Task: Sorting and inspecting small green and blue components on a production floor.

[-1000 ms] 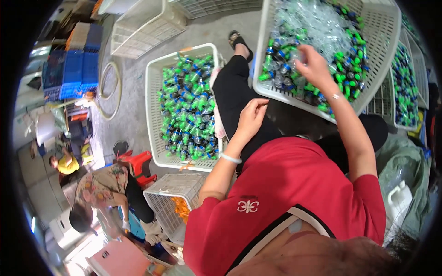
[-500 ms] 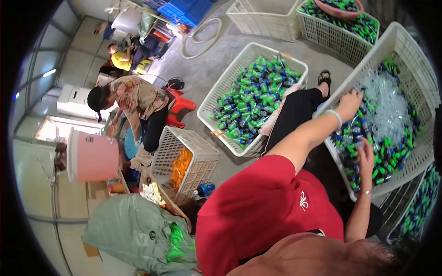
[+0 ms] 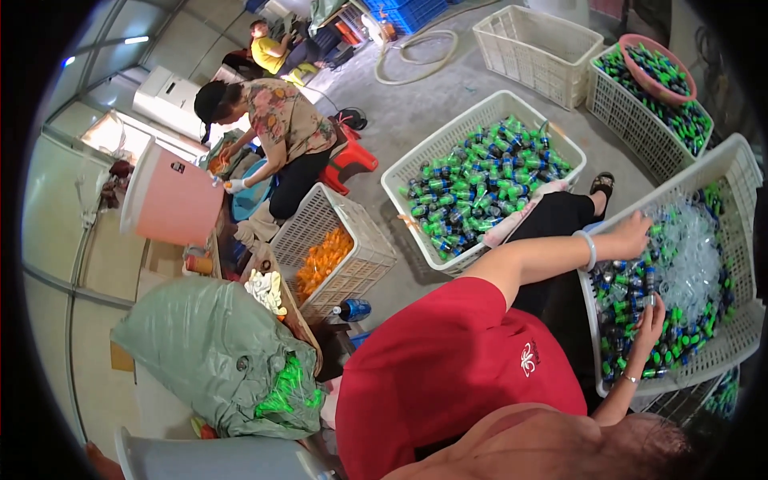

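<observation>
Apparently small bottles: light, stiff and smooth, likely a little slippery; best taken round the body below the green cap.
Bottle place: heaped in the tilted crate at right, around clear plastic pieces that look light and breakable.
Left hand: fingers curled at the left of that crate; cannot tell whether they grip anything.
Right hand: nearer, fingertips among the bottles; cannot tell whether one is pinched.
Bottle crates: three plain, counting the middle crate and the far right crate.
Pink basin: one.
Bottles and clear pieces: too many to count.
</observation>
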Demonstrator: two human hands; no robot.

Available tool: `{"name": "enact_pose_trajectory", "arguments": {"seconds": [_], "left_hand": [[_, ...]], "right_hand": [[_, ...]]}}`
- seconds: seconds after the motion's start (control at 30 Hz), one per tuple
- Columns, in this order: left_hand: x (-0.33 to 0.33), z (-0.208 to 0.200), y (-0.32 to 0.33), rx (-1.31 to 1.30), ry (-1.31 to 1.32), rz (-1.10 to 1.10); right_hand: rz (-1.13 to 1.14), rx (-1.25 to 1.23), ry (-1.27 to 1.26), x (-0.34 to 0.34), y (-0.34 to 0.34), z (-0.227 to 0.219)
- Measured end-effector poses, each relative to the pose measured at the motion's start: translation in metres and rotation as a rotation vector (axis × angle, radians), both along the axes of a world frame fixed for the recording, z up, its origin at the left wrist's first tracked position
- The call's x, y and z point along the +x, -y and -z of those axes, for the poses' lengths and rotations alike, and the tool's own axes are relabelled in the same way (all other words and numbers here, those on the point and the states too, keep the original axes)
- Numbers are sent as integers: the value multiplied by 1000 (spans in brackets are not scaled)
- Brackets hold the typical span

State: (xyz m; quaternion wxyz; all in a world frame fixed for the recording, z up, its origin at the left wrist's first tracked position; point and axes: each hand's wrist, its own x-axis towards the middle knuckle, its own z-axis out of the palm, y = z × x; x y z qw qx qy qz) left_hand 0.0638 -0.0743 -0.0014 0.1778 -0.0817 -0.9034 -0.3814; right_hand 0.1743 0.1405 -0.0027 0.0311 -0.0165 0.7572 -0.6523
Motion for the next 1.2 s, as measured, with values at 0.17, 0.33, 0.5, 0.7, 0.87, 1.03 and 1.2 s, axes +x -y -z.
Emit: {"name": "enact_pose_trajectory", "arguments": {"seconds": [0.17,0.33,0.5,0.7,0.87,1.03,1.2], "left_hand": [[44,-10,-7,697,540,435],[71,5,0,544,406,544],[86,-12,-4,508,496,540],[101,-37,-11,485,580,617],[97,-37,-21,403,538,719],[99,-37,-25,599,655,690],[98,-53,-10,766,937,750]], "right_hand": [[52,-63,-54,11,0,8],[-51,-58,-125,14,19,-9],[-59,-142,-63,18,9,-13],[-42,-39,-50,18,-12,-9],[-124,-38,0,21,-13,-16],[17,-190,-83,28,10,-31],[-79,-32,-172,29,7,-26]]}}
